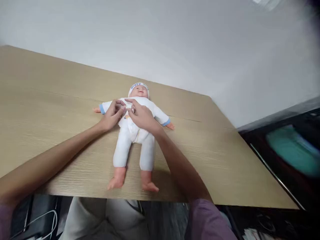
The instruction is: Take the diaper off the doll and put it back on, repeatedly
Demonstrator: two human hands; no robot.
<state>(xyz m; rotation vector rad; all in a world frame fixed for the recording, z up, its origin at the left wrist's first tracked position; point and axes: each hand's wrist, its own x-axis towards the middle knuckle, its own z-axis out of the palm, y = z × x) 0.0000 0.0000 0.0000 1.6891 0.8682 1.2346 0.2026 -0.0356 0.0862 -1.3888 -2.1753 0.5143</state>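
A baby doll (135, 128) lies on its back on the wooden table, head away from me and bare feet towards me. It wears a white outfit with blue cuffs and a white headband (136, 86) with blue print. Both of my hands are at the chest of its white top (147, 103). My left hand (112, 115) is on the left side, thumb and fingers pinched on the cloth. From the right, my right hand (142, 115) bends its fingers onto the same cloth, its index finger stretched across the chest. My fingers hide part of the front.
The wooden table (62, 130) reaches back to a pale wall (112, 36). Its front edge runs just beyond the doll's feet, above my lap. To the right, beyond the table's edge, is a blurred green object (295, 150) on something dark. A white cable (53, 220) hangs at lower left.
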